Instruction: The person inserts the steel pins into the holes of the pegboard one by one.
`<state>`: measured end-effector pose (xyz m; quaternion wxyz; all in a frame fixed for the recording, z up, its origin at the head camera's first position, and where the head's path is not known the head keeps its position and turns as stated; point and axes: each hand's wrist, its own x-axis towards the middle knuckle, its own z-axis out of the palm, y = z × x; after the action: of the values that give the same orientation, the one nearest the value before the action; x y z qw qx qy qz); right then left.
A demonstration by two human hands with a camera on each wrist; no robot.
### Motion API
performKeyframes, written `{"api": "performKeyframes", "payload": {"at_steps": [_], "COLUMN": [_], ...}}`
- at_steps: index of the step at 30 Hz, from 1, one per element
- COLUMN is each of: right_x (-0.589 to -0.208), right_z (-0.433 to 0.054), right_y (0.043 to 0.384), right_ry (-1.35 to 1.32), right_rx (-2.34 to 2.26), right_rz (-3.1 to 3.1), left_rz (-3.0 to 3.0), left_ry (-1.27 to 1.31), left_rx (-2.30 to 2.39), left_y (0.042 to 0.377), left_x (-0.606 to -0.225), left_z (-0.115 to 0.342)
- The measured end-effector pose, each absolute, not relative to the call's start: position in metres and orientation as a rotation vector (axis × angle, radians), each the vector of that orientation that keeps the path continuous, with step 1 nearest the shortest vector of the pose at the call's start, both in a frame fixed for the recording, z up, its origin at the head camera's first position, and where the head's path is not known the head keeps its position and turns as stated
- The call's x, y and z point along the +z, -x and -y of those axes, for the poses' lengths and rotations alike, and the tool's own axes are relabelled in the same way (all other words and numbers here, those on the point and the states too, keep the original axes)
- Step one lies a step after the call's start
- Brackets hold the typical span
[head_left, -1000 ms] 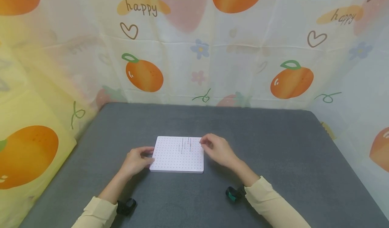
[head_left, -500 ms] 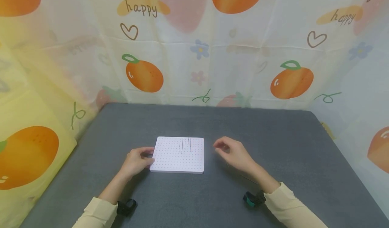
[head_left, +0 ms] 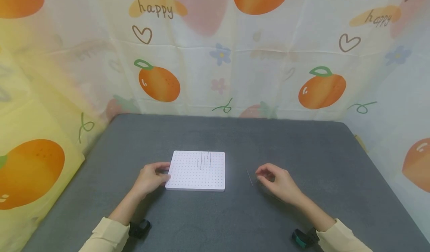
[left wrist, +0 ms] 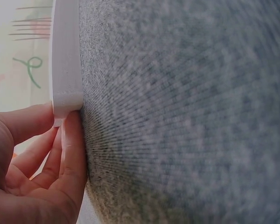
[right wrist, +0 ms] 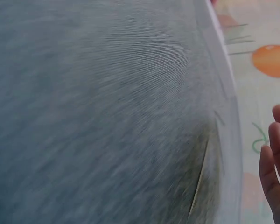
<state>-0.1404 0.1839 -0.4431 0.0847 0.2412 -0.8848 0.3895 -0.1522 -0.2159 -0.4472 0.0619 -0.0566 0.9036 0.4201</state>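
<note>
A white pegboard (head_left: 188,179) with rows of small holes lies on the grey table. Several thin needle-like rods (head_left: 201,161) stand upright in its far right part. My left hand (head_left: 152,179) pinches the board's left edge, thumb at the upper side and a finger low against the side wall (left wrist: 67,60). To the right of the board, my right hand (head_left: 277,181) hovers low over the table, fingers loosely bent and nothing visible in them. A loose thin rod (head_left: 249,177) lies just left of its fingertips. In the right wrist view another rod (right wrist: 199,177) lies on the cloth surface.
The grey table (head_left: 215,222) runs back to a fabric curtain (head_left: 255,76) printed with oranges and hearts. Black wrist cameras sit on the left wrist (head_left: 140,229) and right wrist (head_left: 304,239).
My right hand has moved away from the board's right edge, rightward and nearer to me, and the loose rod beside it has come into view. The left hand and board stay put.
</note>
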Motion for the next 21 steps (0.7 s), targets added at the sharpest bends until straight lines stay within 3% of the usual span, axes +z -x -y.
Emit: {"api": "performKeyframes", "payload": {"at_steps": [21], "right_x": [-0.459], "right_z": [-0.212], "right_y": [0.104], "right_ry": [-0.528], "right_rx": [1.064], "right_rz": [2.819], "left_rz": [-2.726], "left_ry": [0.21], "left_rx": [1.247], "left_y": [0.153], "left_x": [-0.447], "left_z": [0.216]}}
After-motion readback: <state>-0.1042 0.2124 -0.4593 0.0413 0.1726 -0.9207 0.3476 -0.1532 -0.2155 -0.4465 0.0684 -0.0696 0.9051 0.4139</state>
